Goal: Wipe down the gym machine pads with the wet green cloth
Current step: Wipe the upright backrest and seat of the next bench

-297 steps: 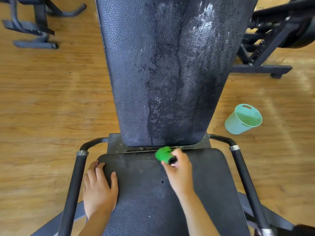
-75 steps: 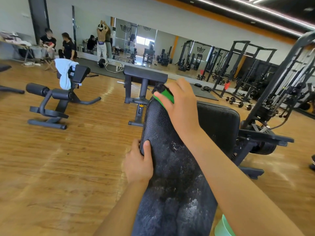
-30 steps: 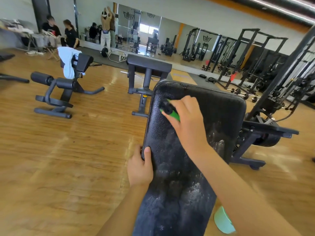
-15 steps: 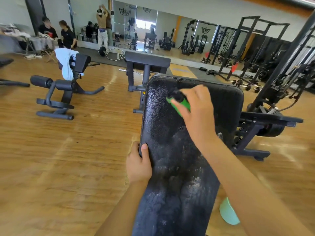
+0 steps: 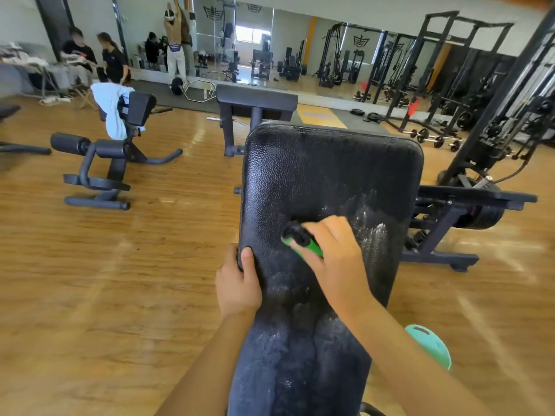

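A tall black back pad (image 5: 330, 175) of the gym machine rises in front of me, streaked with wet and whitish smears. My right hand (image 5: 333, 259) presses the bunched green cloth (image 5: 303, 246) against the middle of the pad; a dark part shows at the cloth's upper end. My left hand (image 5: 238, 280) grips the pad's left edge, thumb on the front face. The lower pad is wet and partly hidden by my forearms.
A mint-green bucket (image 5: 432, 345) stands on the wooden floor at the lower right. Black machine frames (image 5: 450, 217) sit right of the pad. Another bench with a white towel (image 5: 111, 112) stands far left. Several people are by the mirror wall.
My right hand has slid the green cloth down from the pad's top to its middle. My left hand keeps its grip on the left edge.
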A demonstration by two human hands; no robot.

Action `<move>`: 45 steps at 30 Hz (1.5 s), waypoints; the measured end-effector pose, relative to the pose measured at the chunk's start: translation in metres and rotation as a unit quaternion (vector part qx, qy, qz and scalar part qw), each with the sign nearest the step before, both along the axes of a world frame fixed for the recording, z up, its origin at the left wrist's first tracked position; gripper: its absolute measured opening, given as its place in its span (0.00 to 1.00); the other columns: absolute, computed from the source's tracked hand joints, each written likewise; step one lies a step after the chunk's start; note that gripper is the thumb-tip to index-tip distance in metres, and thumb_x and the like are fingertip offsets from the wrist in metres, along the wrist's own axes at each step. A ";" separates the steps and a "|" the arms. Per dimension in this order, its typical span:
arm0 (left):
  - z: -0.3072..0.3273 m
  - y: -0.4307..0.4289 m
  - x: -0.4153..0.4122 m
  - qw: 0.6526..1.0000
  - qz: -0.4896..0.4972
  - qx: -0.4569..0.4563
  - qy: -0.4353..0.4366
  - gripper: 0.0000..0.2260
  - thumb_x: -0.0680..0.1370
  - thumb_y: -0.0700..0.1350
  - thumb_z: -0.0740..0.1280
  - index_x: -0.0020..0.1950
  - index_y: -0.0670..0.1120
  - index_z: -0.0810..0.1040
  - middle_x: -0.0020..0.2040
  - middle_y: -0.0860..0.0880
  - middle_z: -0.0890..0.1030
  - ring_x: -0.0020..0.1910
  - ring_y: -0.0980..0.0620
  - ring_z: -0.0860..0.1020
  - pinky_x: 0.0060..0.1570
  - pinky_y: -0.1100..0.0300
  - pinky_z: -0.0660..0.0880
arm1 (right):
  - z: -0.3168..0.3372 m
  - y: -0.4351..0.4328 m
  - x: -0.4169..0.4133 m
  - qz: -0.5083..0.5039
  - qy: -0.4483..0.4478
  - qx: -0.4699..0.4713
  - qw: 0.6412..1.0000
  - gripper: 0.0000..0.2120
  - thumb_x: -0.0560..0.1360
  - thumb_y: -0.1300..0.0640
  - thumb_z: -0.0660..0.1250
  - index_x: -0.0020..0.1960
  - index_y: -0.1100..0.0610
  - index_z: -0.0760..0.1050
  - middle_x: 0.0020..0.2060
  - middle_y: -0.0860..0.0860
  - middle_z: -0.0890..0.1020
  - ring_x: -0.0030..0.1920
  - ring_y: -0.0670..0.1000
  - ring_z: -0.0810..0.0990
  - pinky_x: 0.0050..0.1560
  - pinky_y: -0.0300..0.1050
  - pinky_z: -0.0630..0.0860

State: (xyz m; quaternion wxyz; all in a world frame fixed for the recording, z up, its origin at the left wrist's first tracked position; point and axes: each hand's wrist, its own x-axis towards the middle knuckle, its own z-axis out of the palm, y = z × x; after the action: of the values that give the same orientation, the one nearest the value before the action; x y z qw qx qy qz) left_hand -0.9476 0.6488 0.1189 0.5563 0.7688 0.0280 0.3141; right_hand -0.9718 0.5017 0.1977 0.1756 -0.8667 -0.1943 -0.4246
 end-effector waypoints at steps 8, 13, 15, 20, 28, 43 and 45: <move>0.000 -0.001 0.001 1.000 0.004 -0.003 -0.009 0.29 0.75 0.60 0.47 0.48 0.37 0.75 0.31 0.47 0.72 0.34 0.38 0.71 0.34 0.51 0.54 | 0.063 -0.016 0.032 -0.051 -0.070 0.118 0.989 0.13 0.75 0.53 0.68 0.51 0.64 0.78 0.43 0.58 0.74 0.45 0.55 0.71 0.47 0.39 0.66; -0.001 -0.002 0.001 1.000 0.017 -0.001 -0.001 0.30 0.74 0.61 0.46 0.49 0.37 0.75 0.33 0.41 0.75 0.37 0.35 0.73 0.34 0.51 0.56 | 0.022 -0.021 0.011 -0.050 -0.049 0.084 0.994 0.11 0.75 0.55 0.69 0.49 0.64 0.78 0.40 0.57 0.75 0.42 0.57 0.74 0.46 0.42 0.68; 0.000 -0.002 0.001 1.000 0.021 -0.002 0.003 0.30 0.74 0.62 0.46 0.47 0.38 0.74 0.31 0.46 0.72 0.36 0.35 0.72 0.34 0.52 0.54 | 0.000 -0.022 -0.004 -0.042 -0.021 0.090 0.995 0.12 0.75 0.53 0.69 0.48 0.63 0.79 0.40 0.55 0.74 0.41 0.56 0.74 0.46 0.43 0.69; 0.003 -0.003 0.000 1.000 0.024 -0.001 0.006 0.26 0.74 0.61 0.46 0.43 0.41 0.71 0.29 0.54 0.68 0.34 0.36 0.70 0.34 0.51 0.53 | -0.027 -0.022 -0.021 -0.034 0.030 0.095 0.994 0.12 0.74 0.52 0.71 0.47 0.61 0.79 0.40 0.52 0.73 0.41 0.53 0.73 0.44 0.40 0.69; 0.002 -0.003 0.000 0.999 0.030 0.008 -0.006 0.27 0.75 0.61 0.46 0.43 0.38 0.71 0.31 0.41 0.72 0.35 0.34 0.70 0.35 0.52 0.50 | 0.072 -0.053 0.022 -0.112 -0.048 0.192 0.974 0.12 0.74 0.55 0.70 0.52 0.63 0.78 0.45 0.59 0.75 0.46 0.59 0.75 0.46 0.42 0.67; 0.003 -0.004 -0.002 0.999 0.030 0.009 0.018 0.22 0.75 0.61 0.46 0.38 0.43 0.64 0.28 0.51 0.66 0.31 0.42 0.63 0.33 0.50 0.55 | 0.044 -0.054 -0.009 -0.097 0.011 0.178 0.979 0.15 0.74 0.47 0.67 0.49 0.60 0.77 0.44 0.55 0.75 0.46 0.56 0.75 0.46 0.47 0.70; 0.003 -0.004 -0.002 0.999 0.031 0.013 0.015 0.22 0.75 0.61 0.46 0.38 0.44 0.64 0.28 0.51 0.66 0.31 0.42 0.63 0.33 0.51 0.54 | 0.071 -0.059 0.001 -0.094 -0.007 0.205 0.974 0.13 0.74 0.51 0.70 0.53 0.59 0.76 0.47 0.55 0.77 0.48 0.56 0.76 0.48 0.48 0.72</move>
State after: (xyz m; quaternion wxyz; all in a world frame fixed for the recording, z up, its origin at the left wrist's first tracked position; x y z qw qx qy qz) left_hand -0.9492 0.6447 0.1220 0.5360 0.7790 0.0562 0.3203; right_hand -0.9706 0.4431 0.2688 0.3076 -0.8235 -0.0222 -0.4762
